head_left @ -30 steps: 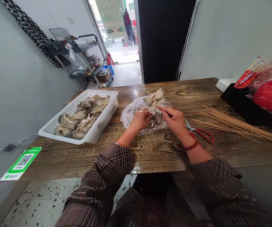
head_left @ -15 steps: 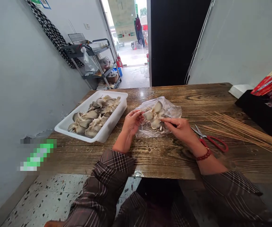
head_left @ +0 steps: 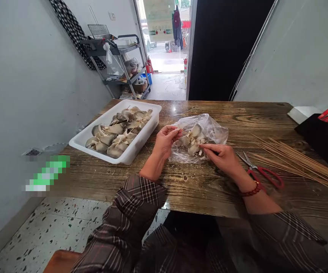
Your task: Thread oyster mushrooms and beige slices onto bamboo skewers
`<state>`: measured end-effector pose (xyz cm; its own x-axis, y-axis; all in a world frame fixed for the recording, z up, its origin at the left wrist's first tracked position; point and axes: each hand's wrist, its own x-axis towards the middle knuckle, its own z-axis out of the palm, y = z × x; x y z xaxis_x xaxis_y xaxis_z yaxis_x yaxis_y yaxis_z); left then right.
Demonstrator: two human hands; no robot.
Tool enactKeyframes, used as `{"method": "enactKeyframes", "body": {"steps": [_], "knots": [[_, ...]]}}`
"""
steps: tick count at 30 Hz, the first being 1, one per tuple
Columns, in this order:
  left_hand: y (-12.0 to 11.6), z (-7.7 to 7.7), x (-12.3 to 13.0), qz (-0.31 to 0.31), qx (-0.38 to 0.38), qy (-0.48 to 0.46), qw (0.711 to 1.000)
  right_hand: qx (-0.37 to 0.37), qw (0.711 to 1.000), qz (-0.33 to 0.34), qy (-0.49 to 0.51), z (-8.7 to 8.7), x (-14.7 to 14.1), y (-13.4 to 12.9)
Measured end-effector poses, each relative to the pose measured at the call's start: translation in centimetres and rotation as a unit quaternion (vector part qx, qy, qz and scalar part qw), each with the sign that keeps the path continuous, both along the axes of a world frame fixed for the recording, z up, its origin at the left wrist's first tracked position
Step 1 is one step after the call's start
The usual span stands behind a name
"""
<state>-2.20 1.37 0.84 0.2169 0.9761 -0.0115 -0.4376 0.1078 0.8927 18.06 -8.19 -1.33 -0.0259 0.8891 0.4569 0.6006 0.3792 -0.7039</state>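
Note:
A cluster of grey-white oyster mushrooms is between my hands, over a clear plastic bag on the table. My left hand is pinched at the cluster's upper left, on what looks like the thin end of a bamboo skewer. My right hand pinches at the lower right edge of the mushrooms; its fingers hide part of what they grip. Mushroom pieces lie on the bag below. To the left, a white plastic tray contains more oyster mushrooms, with thin sticks showing among them.
Red-handled scissors lie open beside my right wrist. Bamboo skewers are spread over the right of the wooden table. A black box stands at the far right, by a white box. A grey cart stands near the doorway.
The view has shifted slightly, so the scene sits farther right. My left fingers have moved a little away from the mushrooms, up and left. My right hand still pinches at the cluster.

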Motion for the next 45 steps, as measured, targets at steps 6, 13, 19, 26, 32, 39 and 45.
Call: {"method": "enactKeyframes", "body": {"steps": [6,13,19,26,32,39,45], "knots": [[0.1,-0.2,0.1,0.003,0.037,0.009,0.999,-0.004,1.000,-0.004,-0.002,0.1,0.0,0.0],[0.1,-0.3,0.3,0.011,0.098,0.048,0.994,-0.008,1.000,-0.008,-0.007,-0.3,0.2,0.0],[0.0,-0.2,0.4,0.036,0.152,0.104,0.982,-0.014,1.000,-0.016,-0.002,-0.5,0.2,0.0],[-0.4,-0.5,0.8,0.011,0.149,0.138,0.979,-0.023,0.999,-0.016,0.017,-0.3,-0.4,0.1],[-0.7,-0.3,1.1,-0.056,0.085,0.063,0.993,-0.019,0.999,-0.029,0.031,-0.7,-0.7,0.3],[-0.8,-0.2,1.1,-0.076,0.002,0.028,0.997,-0.012,0.999,-0.030,0.017,-0.7,-0.6,0.3],[-0.5,-0.7,1.0,-0.080,0.004,0.020,0.997,-0.018,1.000,-0.017,0.015,-0.5,-0.6,0.2]]}}
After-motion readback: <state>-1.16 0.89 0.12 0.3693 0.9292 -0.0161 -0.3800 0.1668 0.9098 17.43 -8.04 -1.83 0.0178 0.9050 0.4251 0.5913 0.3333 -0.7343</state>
